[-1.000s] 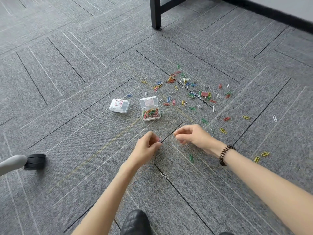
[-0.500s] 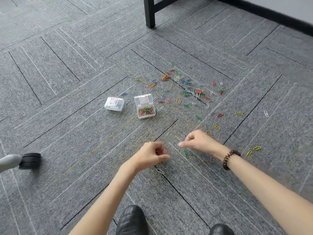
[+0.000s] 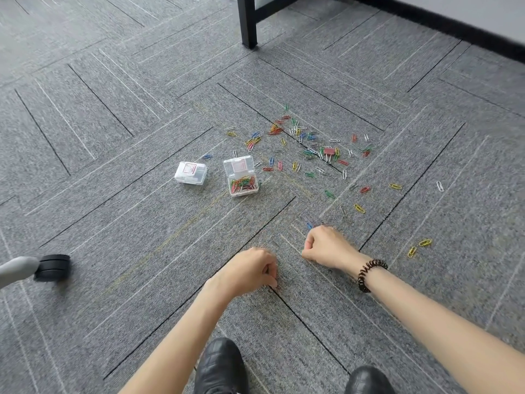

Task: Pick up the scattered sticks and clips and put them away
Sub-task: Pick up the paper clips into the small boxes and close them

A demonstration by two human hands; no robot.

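Closest to the wearer, well on the near side of the open clear box [image 3: 243, 177], two black shoes [image 3: 220, 365] stood on grey carpet tiles [image 3: 127, 294] crossed by dark seams and pale stripes. Between shoes and box, both bare forearms reached down to the floor. The left hand [image 3: 250, 271] lay knuckles up almost straight in front of the box, fingers curled under with the tips at a dark seam; whether they pinched a clip could not be told. The right hand [image 3: 326, 247], right of the box and slightly closer to it, was balled likewise beyond a dark coiled wristband [image 3: 369, 274], its contents hidden; a blue clip [image 3: 309, 225] lay just past its knuckles. Far left of the box sat a black chair caster [image 3: 52, 265]. The box stood lid up, holding coloured clips, a closed box [image 3: 191, 173] just beside it on the left. Beyond it and to its right, loose paper clips [image 3: 298, 135] lay strewn, a red binder clip [image 3: 329, 151] among them. Farther behind the box rose a black furniture leg [image 3: 247, 22], and a dark skirting [image 3: 454, 32] ran along the wall.
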